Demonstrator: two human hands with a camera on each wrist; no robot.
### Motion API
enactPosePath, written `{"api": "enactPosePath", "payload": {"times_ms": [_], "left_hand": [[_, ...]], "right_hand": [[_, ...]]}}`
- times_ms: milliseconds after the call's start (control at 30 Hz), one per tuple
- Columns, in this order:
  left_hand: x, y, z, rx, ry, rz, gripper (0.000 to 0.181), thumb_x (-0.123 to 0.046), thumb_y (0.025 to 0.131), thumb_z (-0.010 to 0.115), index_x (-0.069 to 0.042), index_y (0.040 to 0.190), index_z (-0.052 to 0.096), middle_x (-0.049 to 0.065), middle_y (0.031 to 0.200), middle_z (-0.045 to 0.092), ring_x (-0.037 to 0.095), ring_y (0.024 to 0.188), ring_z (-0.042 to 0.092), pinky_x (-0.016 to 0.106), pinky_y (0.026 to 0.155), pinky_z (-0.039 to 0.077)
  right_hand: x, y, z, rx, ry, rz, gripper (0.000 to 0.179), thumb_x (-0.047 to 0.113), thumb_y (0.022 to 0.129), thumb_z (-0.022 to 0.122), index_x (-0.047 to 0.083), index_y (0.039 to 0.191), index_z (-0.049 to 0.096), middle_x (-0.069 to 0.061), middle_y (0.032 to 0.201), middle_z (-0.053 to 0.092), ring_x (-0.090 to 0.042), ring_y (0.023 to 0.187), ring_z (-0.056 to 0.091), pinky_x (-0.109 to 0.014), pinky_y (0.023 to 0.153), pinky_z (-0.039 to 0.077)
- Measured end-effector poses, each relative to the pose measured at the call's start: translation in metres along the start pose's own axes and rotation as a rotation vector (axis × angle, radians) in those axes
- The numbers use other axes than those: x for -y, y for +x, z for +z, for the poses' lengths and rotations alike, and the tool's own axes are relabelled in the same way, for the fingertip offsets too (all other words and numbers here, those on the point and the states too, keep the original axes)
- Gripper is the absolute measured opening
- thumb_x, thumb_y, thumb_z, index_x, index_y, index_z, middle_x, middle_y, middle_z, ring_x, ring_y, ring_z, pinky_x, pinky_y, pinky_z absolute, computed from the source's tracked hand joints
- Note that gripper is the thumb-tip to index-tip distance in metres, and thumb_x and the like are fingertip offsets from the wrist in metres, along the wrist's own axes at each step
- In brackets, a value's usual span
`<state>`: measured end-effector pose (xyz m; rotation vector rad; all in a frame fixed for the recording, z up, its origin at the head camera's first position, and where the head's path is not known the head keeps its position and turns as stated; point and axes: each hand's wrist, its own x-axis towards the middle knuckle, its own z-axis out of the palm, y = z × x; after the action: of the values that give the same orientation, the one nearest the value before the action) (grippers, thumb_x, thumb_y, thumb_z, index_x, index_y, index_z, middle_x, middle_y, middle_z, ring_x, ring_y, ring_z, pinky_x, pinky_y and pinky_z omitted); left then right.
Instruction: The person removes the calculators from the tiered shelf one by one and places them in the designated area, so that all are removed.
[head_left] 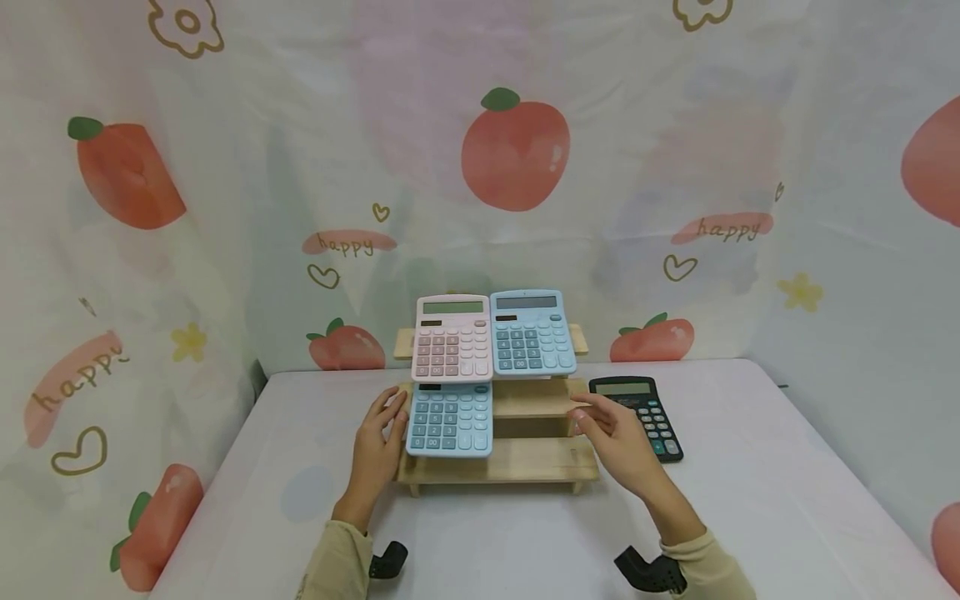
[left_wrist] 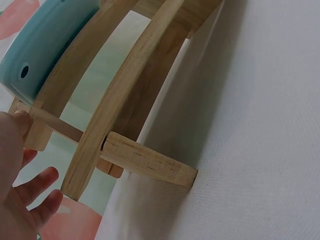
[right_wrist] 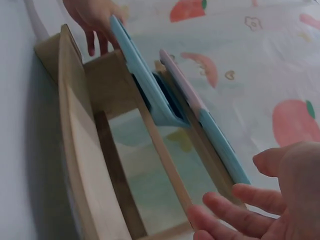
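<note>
A tiered wooden rack (head_left: 510, 460) stands on the white table. On its top tier a pink calculator (head_left: 452, 340) leans beside a blue calculator (head_left: 532, 333); a second blue calculator (head_left: 450, 421) rests on the middle tier at the left. My left hand (head_left: 378, 446) is at the rack's left side, its thumb by the lower blue calculator's edge and its other fingers loosely spread. My right hand (head_left: 618, 437) is at the rack's right end with relaxed, parted fingers and nothing held. Behind it lies a black calculator (head_left: 660, 421), partly hidden by that hand.
The white table (head_left: 495, 542) runs back to a printed fabric backdrop (head_left: 420, 150) with peaches and "happy" lettering. Black wrist devices (head_left: 388, 560) show at both sleeves. The rack's tiers have open gaps between their slats.
</note>
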<state>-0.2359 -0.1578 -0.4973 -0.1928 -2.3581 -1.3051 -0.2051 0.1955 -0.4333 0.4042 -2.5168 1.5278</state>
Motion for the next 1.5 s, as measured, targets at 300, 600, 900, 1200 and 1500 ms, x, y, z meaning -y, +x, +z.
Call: {"api": "enactPosePath", "payload": {"times_ms": [300, 600, 900, 1200, 1500], "left_hand": [[0.002, 0.0, 0.001, -0.017, 0.001, 0.016, 0.039, -0.018, 0.103, 0.059, -0.001, 0.139, 0.06, 0.013, 0.151, 0.053, 0.037, 0.135, 0.054, 0.058, 0.106, 0.048], [0.004, 0.001, 0.002, -0.02, 0.01, 0.03, 0.04, -0.019, 0.104, 0.058, 0.0, 0.139, 0.06, 0.016, 0.15, 0.053, 0.039, 0.135, 0.055, 0.059, 0.105, 0.048], [0.001, 0.001, 0.001, -0.015, 0.012, 0.004, 0.039, -0.016, 0.103, 0.059, 0.0, 0.139, 0.06, 0.014, 0.151, 0.052, 0.038, 0.138, 0.052, 0.057, 0.105, 0.049], [0.001, 0.001, 0.001, -0.014, 0.025, 0.005, 0.039, -0.016, 0.103, 0.059, 0.0, 0.139, 0.06, 0.016, 0.151, 0.052, 0.038, 0.138, 0.052, 0.056, 0.103, 0.05], [0.001, 0.001, 0.001, -0.02, 0.03, 0.011, 0.038, -0.014, 0.103, 0.059, 0.001, 0.138, 0.06, 0.017, 0.15, 0.053, 0.039, 0.137, 0.053, 0.057, 0.103, 0.051]], "right_hand": [[0.004, -0.008, 0.038, 0.024, 0.108, -0.049, 0.029, 0.011, 0.104, 0.055, -0.005, 0.128, 0.062, -0.026, 0.112, 0.071, -0.022, 0.087, 0.072, -0.028, 0.082, 0.059], [0.011, -0.012, 0.062, 0.046, 0.194, -0.001, 0.032, 0.003, 0.101, 0.057, -0.001, 0.133, 0.059, -0.026, 0.117, 0.068, -0.029, 0.088, 0.071, -0.032, 0.082, 0.06], [0.012, -0.014, 0.076, 0.114, 0.263, -0.022, 0.042, -0.006, 0.096, 0.057, -0.002, 0.137, 0.055, -0.029, 0.121, 0.064, -0.022, 0.091, 0.071, -0.026, 0.079, 0.059], [0.013, -0.01, 0.088, 0.149, 0.288, -0.007, 0.047, -0.005, 0.096, 0.059, 0.001, 0.142, 0.052, -0.031, 0.123, 0.063, -0.027, 0.086, 0.072, -0.029, 0.074, 0.059], [0.013, -0.006, 0.093, 0.28, 0.327, -0.001, 0.063, 0.011, 0.1, 0.062, 0.008, 0.157, 0.034, -0.03, 0.143, 0.053, -0.042, 0.105, 0.069, -0.033, 0.085, 0.061]]}}
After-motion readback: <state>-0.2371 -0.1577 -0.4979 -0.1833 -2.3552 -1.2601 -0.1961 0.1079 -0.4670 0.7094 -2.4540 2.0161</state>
